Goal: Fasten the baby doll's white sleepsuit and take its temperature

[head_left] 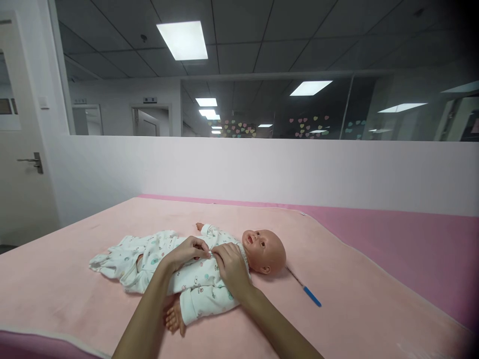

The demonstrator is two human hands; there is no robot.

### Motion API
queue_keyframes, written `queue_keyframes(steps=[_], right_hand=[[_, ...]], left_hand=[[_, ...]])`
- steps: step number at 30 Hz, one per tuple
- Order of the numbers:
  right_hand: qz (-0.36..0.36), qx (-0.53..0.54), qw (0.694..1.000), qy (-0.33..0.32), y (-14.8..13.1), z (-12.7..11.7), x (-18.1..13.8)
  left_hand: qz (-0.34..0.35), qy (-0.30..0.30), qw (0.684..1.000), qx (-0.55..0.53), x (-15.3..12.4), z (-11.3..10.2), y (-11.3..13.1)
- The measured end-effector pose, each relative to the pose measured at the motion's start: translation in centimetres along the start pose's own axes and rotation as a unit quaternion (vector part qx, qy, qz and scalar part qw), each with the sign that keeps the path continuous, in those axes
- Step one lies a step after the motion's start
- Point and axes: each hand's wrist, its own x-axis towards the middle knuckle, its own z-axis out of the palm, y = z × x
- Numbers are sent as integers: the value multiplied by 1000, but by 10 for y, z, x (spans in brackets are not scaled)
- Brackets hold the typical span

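Note:
A baby doll (266, 252) lies on its back, its bald head to the right and its legs to the left. It wears a white patterned romper (204, 276) with long sleeves. On the chest front of the romper, my left hand (189, 251) pinches the cloth with thumb and fingers. Right beside it, my right hand (230, 262) has its fingertips closed on the same front edge, close to the neck. The fingertips of both hands nearly meet, and the small spot between them is hard to make out. One doll hand (175, 318) sticks out of the near sleeve.
A thin tool with a blue handle (312, 296) lies right of the doll's head. Under everything spreads a peach blanket (93, 309) over a pink surface (392, 239). A low white wall (262, 172) with glass above stands behind, and a door (22, 189) is at the left.

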Motion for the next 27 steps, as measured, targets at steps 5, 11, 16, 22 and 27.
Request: queue_keyframes(steps=[5, 11, 16, 22, 27], right_hand=[[3, 7, 1000, -1, -1, -2, 1], [11, 17, 1000, -12, -3, -5, 1], [9, 23, 1000, -11, -4, -5, 1], [0, 17, 1000, 0, -5, -7, 2], [4, 10, 1000, -5, -5, -6, 1]], left_hand=[[8, 7, 1000, 3, -1, 1, 2], [7, 11, 1000, -4, -1, 2, 2], [1, 11, 1000, 3, 1, 1, 1], [-7, 11, 1000, 2, 2, 1, -2], [3, 22, 1000, -11, 4, 4, -2]])
